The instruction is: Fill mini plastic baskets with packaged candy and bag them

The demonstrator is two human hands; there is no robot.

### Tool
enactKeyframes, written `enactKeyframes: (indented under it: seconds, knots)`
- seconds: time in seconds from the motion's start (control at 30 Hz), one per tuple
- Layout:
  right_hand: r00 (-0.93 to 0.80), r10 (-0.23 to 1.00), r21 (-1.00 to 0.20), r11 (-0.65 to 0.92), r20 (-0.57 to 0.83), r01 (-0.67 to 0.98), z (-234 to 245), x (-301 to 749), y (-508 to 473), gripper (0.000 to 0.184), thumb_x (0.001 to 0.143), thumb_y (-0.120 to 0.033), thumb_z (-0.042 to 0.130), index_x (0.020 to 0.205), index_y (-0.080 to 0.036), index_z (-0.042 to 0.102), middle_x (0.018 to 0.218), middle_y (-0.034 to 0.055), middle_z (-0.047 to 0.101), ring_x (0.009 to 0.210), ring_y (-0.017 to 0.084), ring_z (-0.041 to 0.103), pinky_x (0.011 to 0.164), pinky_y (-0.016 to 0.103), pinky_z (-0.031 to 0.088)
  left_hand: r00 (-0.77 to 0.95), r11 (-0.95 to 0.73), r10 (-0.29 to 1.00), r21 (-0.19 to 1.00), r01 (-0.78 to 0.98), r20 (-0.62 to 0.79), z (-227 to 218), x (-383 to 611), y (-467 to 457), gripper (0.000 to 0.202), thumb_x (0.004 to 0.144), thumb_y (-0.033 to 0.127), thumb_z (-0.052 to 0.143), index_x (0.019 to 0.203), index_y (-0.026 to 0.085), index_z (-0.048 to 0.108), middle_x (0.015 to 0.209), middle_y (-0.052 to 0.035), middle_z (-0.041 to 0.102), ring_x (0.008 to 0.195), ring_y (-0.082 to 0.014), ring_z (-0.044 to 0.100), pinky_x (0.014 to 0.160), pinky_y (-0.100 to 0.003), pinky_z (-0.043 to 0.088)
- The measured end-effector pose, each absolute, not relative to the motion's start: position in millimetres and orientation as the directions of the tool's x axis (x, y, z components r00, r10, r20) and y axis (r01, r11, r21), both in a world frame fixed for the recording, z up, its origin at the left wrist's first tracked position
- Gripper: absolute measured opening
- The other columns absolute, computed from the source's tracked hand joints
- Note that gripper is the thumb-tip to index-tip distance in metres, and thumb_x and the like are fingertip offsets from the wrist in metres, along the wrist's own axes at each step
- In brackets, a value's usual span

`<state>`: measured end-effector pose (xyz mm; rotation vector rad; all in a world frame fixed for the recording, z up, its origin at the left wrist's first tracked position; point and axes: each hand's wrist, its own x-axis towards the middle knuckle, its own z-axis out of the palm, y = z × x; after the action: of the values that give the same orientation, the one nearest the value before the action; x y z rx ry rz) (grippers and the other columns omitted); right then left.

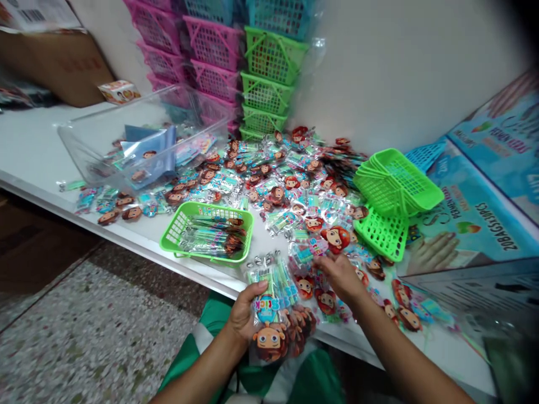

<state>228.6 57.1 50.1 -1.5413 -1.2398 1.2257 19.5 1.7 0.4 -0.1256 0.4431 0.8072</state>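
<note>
My left hand (245, 308) is closed around a fanned stack of clear plastic packets (275, 297), each with a cartoon head at one end. The stack hangs over the table's front edge, above my lap. To its right, my right hand (341, 275) pinches a single packet (315, 247) with a red-haired cartoon head. That packet is held just above others spread on the table. Left of my hands, a green basket (168, 238) stands upright near the edge, with a row of similar packets (206, 238) inside.
Many loose packets (273, 193) cover the white table (33, 146). A clear bin (80, 151) stands at the left. Pink baskets (214, 45) and green baskets (269, 56) are stacked along the wall. More green baskets (396, 179) lean beside a blue printed box (475, 207) at the right.
</note>
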Motion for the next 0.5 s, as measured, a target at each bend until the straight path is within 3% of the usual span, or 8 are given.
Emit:
enactKeyframes:
  seconds: [0.1, 0.27, 0.37, 0.5]
  knots:
    - [0.022, 0.945, -0.941, -0.324, -0.328, -0.097, 50, 230, 53, 0.021, 0.064, -0.031, 0.064, 0.05, -0.016, 0.06, 0.055, 0.002, 0.061, 0.054, 0.013, 0.053, 0.057, 0.026, 0.045, 0.588, 0.694, 0.663, 0.084, -0.715, -0.464, 2, 18, -1, 0.03, 0.079, 0.025, 0.054, 0.099, 0.004, 0.065, 0.076, -0.0122, 0.073, 0.062, -0.0218, 0.069, 0.071, -0.036, 0.053]
    - [0.0, 0.94, -0.92, -0.333, -0.341, -0.205, 50, 231, 51, 0.018, 0.062, -0.031, 0.069, 0.056, -0.015, 0.066, 0.058, 0.0042, 0.066, 0.056, 0.014, 0.059, 0.064, 0.028, 0.049, 0.566, 0.683, 0.657, 0.076, -0.727, -0.498, 2, 16, -6, 0.029, 0.079, 0.026, 0.056, 0.095, 0.004, 0.066, 0.075, -0.0122, 0.073, 0.058, -0.0215, 0.068, 0.058, -0.032, 0.054]
    - [0.048, 0.946, -0.934, -0.307, -0.32, -0.181, 51, 222, 38, 0.023, 0.064, -0.039, 0.07, 0.061, -0.016, 0.069, 0.064, 0.0061, 0.07, 0.063, 0.018, 0.064, 0.073, 0.034, 0.051, 0.575, 0.672, 0.674, 0.062, -0.738, -0.463, 6, 19, -5, 0.03, 0.078, 0.029, 0.059, 0.094, 0.005, 0.067, 0.071, -0.0115, 0.073, 0.053, -0.0214, 0.067, 0.051, -0.03, 0.053]
    - [0.142, 0.967, -0.972, -0.223, -0.21, 0.076, 55, 200, 10, 0.029, 0.075, -0.044, 0.065, 0.084, -0.017, 0.073, 0.087, 0.0091, 0.073, 0.089, 0.025, 0.067, 0.087, 0.039, 0.049, 0.604, 0.671, 0.701, 0.061, -0.739, -0.379, 13, 23, -2, 0.032, 0.077, 0.032, 0.06, 0.098, 0.008, 0.067, 0.068, -0.0103, 0.073, 0.043, -0.0201, 0.063, 0.043, -0.028, 0.049]
